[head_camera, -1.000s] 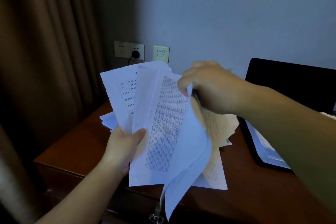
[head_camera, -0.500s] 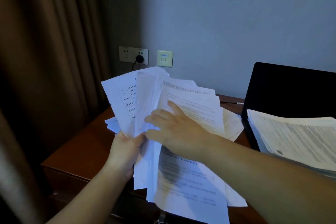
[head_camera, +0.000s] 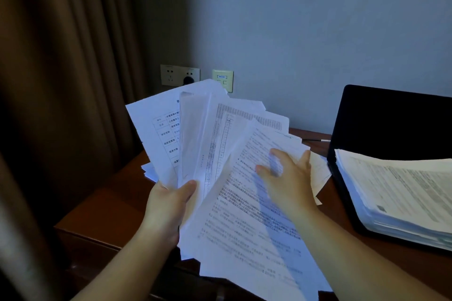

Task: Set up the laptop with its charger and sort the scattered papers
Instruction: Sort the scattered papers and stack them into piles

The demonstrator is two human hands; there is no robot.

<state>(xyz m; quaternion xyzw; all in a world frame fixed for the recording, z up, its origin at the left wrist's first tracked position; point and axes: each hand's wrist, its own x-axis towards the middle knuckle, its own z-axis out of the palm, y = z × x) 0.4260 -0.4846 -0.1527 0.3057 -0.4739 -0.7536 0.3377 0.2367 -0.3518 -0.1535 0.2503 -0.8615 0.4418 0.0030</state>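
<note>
Papers (head_camera: 208,134) fanned in left hand (head_camera: 168,205) grip, right hand (head_camera: 288,178) flat on top

White papers (head_camera: 220,144) fanned out, printed with grey-black text and ruled tables; top sheet (head_camera: 247,225) dense lines of dark text. Reddish-brown wood counter (head_camera: 110,205), black laptop (head_camera: 391,120) carrying white stack (head_camera: 401,193) with grey print. Brown pleated curtain (head_camera: 61,80), pale grey-blue wall (head_camera: 305,32), beige socket plate (head_camera: 171,74), black plug (head_camera: 188,80).

Her left hand (head_camera: 168,205) grips a fan of papers (head_camera: 215,144) over the desk (head_camera: 107,212); the right hand (head_camera: 286,176) rests spread on the front sheet (head_camera: 247,227).
</note>
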